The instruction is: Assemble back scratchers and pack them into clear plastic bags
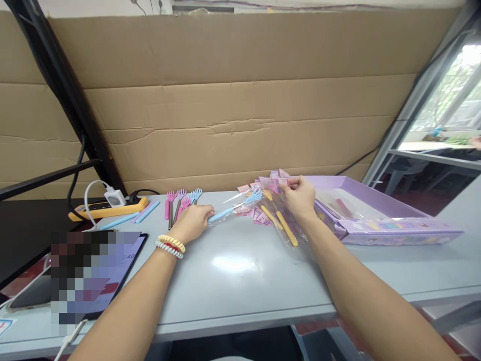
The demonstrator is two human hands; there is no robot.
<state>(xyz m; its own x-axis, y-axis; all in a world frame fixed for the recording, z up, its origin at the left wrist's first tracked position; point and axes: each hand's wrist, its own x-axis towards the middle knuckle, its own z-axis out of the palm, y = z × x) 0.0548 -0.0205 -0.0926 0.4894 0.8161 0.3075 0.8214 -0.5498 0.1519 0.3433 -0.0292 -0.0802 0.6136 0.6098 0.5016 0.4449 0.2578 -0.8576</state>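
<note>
My left hand (192, 220), with bracelets at the wrist, pinches the handle end of a light-blue back scratcher (235, 206) in clear plastic. Its hand-shaped head points to the right. My right hand (299, 198) is closed on the top edge of a clear plastic bag (291, 215), close to a pink printed card. Yellow back scratchers (286, 228) lie in clear wrapping below that hand. Several pink cards (262, 216) are heaped between and behind the hands. Beyond my left hand lie unwrapped back scratchers (172, 198) in pink, purple and blue, partly hidden by the hand.
An open purple box (398, 231) stands at right with plastic-wrapped items inside. At left are a tablet (128, 265), a yellow power strip (141, 204) with a white charger (115, 197), and loose blue and purple sticks (147, 212). A cardboard panel (240, 100) closes off the back.
</note>
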